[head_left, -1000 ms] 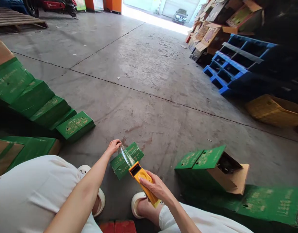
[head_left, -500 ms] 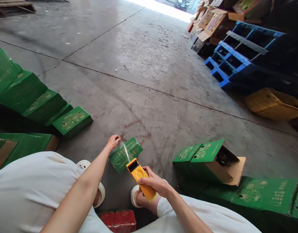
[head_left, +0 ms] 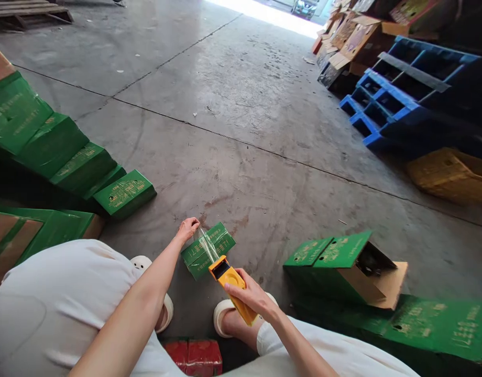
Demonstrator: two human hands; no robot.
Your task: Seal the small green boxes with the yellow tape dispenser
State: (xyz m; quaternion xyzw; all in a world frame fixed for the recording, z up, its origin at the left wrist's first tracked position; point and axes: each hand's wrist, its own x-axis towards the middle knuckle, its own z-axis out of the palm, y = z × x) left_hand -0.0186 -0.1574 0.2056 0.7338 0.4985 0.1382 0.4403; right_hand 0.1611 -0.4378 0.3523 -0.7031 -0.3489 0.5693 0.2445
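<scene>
A small green box (head_left: pixel 197 257) with gold lettering lies on the floor between my feet. My left hand (head_left: pixel 188 229) is pinched on the free end of a clear tape strip (head_left: pixel 209 245) at the box's far left edge. The strip stretches over the box to a yellow tape dispenser (head_left: pixel 237 293). Around the dispenser's body wraps my right hand (head_left: pixel 249 293), thumb on top, just off the near right side of the box.
Green boxes (head_left: pixel 79 167) line the left side. At right, an open-flapped green box (head_left: pixel 343 267) rests on others. A red box (head_left: pixel 204 358) lies below me. Blue pallets (head_left: pixel 386 99), a yellow basket (head_left: pixel 449 175) and cartons (head_left: pixel 357 39) stand farther right.
The whole view has shifted slightly, with the scene now a little farther right. Both hands keep their holds, and the tape strip remains stretched between them, looking wider over the box.
</scene>
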